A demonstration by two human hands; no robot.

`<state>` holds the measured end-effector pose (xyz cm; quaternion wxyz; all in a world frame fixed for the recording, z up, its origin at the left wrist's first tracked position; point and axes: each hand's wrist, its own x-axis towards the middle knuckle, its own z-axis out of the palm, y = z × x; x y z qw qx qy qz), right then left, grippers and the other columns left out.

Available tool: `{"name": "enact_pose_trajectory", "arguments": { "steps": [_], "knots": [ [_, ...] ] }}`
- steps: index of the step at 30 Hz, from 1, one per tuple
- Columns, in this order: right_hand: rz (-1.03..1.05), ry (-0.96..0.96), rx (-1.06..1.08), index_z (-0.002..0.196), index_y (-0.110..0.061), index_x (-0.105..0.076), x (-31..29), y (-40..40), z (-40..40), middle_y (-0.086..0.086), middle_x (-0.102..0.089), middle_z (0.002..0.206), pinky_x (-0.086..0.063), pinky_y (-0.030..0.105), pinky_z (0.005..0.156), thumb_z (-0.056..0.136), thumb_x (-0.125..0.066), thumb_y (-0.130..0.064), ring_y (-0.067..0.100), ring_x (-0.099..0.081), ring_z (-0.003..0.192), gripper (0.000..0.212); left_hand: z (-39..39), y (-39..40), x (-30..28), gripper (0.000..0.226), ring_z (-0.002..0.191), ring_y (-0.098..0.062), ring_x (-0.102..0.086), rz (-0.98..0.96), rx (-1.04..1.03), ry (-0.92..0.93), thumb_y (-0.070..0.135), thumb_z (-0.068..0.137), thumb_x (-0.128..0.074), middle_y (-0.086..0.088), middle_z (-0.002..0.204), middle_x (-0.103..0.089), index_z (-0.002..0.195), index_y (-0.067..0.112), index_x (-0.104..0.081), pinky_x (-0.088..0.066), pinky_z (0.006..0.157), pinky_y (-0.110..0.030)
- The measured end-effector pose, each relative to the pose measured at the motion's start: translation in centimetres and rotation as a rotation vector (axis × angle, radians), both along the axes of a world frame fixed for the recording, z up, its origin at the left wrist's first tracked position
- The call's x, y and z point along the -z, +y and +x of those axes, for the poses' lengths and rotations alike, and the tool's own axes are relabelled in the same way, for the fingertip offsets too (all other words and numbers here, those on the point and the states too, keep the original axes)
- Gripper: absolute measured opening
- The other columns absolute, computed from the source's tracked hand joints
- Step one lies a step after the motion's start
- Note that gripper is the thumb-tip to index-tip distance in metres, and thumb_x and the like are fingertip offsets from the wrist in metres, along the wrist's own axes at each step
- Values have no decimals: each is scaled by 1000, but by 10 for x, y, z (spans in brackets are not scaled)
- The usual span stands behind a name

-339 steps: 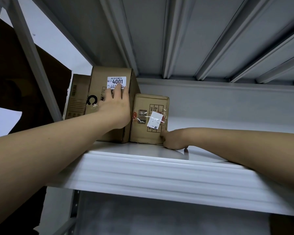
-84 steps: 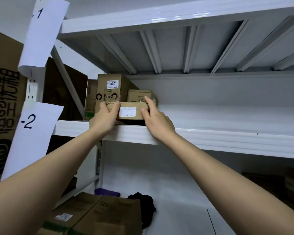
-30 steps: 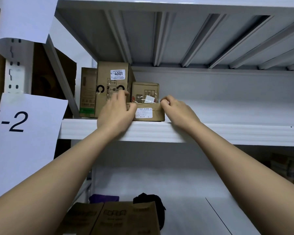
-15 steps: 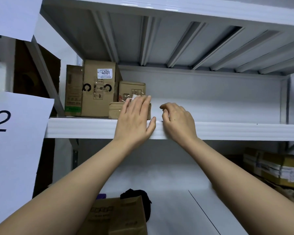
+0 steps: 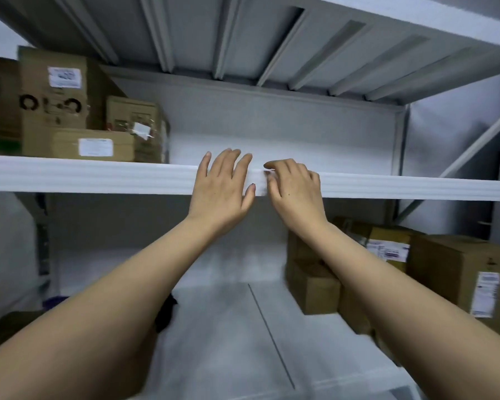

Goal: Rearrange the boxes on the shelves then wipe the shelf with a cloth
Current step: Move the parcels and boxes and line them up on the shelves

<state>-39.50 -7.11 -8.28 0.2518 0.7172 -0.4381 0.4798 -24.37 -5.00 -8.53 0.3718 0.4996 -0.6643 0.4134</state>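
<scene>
Resting: left hand [image 5: 221,187], right hand [image 5: 293,189] at shelf [image 5: 98,174] front edge.

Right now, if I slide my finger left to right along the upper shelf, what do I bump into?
Tall box → flat labelled box → small taped box → left hand → right hand.

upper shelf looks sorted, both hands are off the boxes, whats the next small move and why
Probably reach down for a cloth. The boxes sit grouped at the left of the upper shelf, while the left hand and right hand hold nothing at its front edge, so wiping likely comes next.
</scene>
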Motion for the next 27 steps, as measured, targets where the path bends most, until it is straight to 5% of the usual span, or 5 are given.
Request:
{"name": "enact_pose_trajectory", "arguments": {
  "steps": [10,17,22,27],
  "knots": [
    [45,85,52,124,-20,-54,62,-15,-133,-2,-55,123,-34,35,92,93,-41,-27,17,-50,113,34,-130,-27,64,61,132,-28,-44,102,21,-44,38,85,-33,-14,136,-52,132,5,-52,-33,109,-48],
    [160,43,110,126,-20,-54,108,-39,-163,-1,-54,128,-37,36,96,95,-41,-27,16,-48,118,34,-168,-54,99,61,135,-28,-39,188,40,-59,37,85,-31,-14,141,-46,135,7,-49,-33,110,-45],
    [246,52,157,128,-20,-53,137,-46,-176,-1,-54,128,-34,36,98,97,-42,-25,17,-47,120,34,-190,-72,134,55,135,-27,-39,268,109,6,31,87,-51,-11,142,-46,138,10,-45,-33,108,-44],
    [319,43,187,129,-21,-52,159,-53,-197,-2,-53,127,-35,32,95,98,-40,-25,16,-47,118,33,-211,-88,161,52,130,-21,-41,391,144,26,30,95,-44,-5,140,-45,144,16,-35,-34,104,-36]
  ]
}}
